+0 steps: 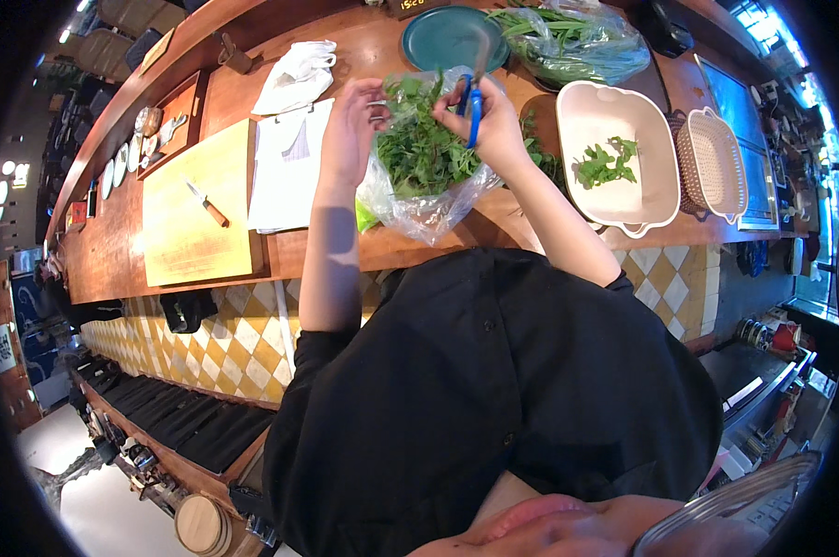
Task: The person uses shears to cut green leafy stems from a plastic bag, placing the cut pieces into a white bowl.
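Note:
A clear plastic bag (430,223) full of leafy green herbs (419,163) lies in front of me on the wooden counter. My right hand (492,122) has blue-handled scissors (475,115) hooked in it, blades pointing up and blurred. Its thumb and fingertips meet at a herb sprig above the bag. On the bag's left side is my left hand (355,125), its fingers spread and slightly bent beside the leaves; whether they touch the plastic is unclear. Several cut leaves (607,163) rest in a cream plastic basin (576,202) to the right.
Left lie papers (287,188) and a cutting board (196,257) bearing a wooden-handled knife (207,202). A white plastic bag (297,76), a teal plate (426,42) and bagged long greens (572,49) are farther back. A perforated basket (715,163) stands beyond the basin.

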A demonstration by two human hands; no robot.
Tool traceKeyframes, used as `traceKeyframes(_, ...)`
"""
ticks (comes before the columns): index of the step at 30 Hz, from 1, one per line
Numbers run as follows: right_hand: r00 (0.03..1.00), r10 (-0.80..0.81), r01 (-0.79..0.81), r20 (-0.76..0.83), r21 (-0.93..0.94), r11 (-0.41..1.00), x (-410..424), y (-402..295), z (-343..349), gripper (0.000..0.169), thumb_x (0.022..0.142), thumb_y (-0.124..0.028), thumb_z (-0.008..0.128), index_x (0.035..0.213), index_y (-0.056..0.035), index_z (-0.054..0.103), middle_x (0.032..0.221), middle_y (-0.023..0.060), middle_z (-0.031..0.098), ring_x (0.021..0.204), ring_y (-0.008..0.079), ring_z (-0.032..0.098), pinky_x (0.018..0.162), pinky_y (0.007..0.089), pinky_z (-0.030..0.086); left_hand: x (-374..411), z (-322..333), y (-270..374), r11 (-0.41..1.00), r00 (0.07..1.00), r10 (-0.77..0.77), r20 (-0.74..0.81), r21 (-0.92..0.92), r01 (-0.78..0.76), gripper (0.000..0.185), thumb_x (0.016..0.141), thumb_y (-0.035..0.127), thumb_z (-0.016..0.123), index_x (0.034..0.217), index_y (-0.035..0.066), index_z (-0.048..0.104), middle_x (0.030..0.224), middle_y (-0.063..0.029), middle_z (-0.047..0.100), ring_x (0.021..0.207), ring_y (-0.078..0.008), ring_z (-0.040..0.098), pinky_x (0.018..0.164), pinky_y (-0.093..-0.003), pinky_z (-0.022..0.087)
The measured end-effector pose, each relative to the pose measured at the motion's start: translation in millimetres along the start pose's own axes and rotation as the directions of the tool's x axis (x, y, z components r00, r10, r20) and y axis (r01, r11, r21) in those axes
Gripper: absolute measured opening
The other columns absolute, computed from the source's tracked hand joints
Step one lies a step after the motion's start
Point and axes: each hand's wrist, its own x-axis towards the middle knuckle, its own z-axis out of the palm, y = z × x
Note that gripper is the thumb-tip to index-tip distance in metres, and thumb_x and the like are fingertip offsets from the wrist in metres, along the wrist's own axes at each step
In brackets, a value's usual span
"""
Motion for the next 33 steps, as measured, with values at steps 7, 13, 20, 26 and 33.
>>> traceKeyframes(7, 0.95, 0.306, -0.23, -0.058, 0.531, 0.816, 8.2, -32.1, -19.1, 0.026, 0.075, -0.003, 0.069, 0.093, -0.0109, 0.053, 0.089, 0.0025, 0.062, 0.079, 0.0109, 0.057, 0.061, 0.0246, 0.043, -35.0, 26.7, -38.3, 0.997, 1.0, 0.002, -0.021, 0.077, -0.001, 0.033, 0.096, 0.033, 0.04, 0.106, 0.005, 0.053, 0.105, -0.0064, 0.057, 0.094, -0.0158, 0.053, 0.083, -0.0296, 0.04)
traceKeyframes(13, 0.941, 0.338, -0.262, -0.001, 0.627, 0.733, 4.9, -36.1, -28.6, 0.025, 0.076, -0.003, 0.069, 0.093, -0.0122, 0.053, 0.094, 0.0012, 0.061, 0.079, 0.0107, 0.058, 0.055, 0.0236, 0.044, -57.3, 46.7, -36.6, 0.954, 0.961, -0.23, 0.154, -0.16, 0.254, 0.042, 0.098, 0.035, 0.032, 0.107, -0.001, 0.052, 0.094, -0.0144, 0.06, 0.083, -0.0227, 0.057, 0.078, -0.0332, 0.046)
traceKeyframes(20, 0.975, 0.085, 0.054, -0.206, 0.588, 0.807, 14.0, -17.2, -36.9, 0.024, 0.076, 0.005, 0.066, 0.093, -0.006, 0.052, 0.093, 0.0075, 0.062, 0.091, 0.0205, 0.063, 0.082, 0.0306, 0.048, -30.6, 36.9, -63.1, 0.984, 0.985, -0.172, -0.028, -0.056, 0.17, 0.036, 0.098, 0.03, 0.037, 0.108, -0.001, 0.052, 0.1, -0.0141, 0.06, 0.082, -0.0218, 0.058, 0.078, -0.0341, 0.047)
traceKeyframes(26, 0.92, 0.181, 0.087, -0.348, 0.632, 0.77, -13.9, -13.1, -82.1, 0.029, 0.077, 0.005, 0.066, 0.096, -0.0118, 0.053, 0.099, 0.006, 0.062, 0.093, 0.0183, 0.061, 0.066, 0.0277, 0.049, -60.7, -1.9, -50.8, 0.963, 0.969, -0.158, 0.188, 0.245, 0.109, 0.018, 0.095, 0.015, 0.047, 0.105, 0.002, 0.054, 0.092, -0.0054, 0.061, 0.078, -0.0168, 0.058, 0.072, -0.0311, 0.047)
traceKeyframes(33, 0.81, 0.322, 0.027, -0.49, 0.58, 0.814, -74.5, -16.5, -135.2, 0.024, 0.079, -0.001, 0.067, 0.093, -0.0175, 0.056, 0.1, -0.0008, 0.06, 0.083, 0.0127, 0.058, 0.064, 0.0241, 0.047, -138.9, -42.5, -84.7, 0.084, 0.859, -0.437, 0.268, 0.963, -0.258, 0.027, 0.08, 0.016, 0.064, 0.105, 0.009, 0.058, 0.092, -0.0084, 0.061, 0.085, -0.0272, 0.06, 0.073, -0.0365, 0.05)
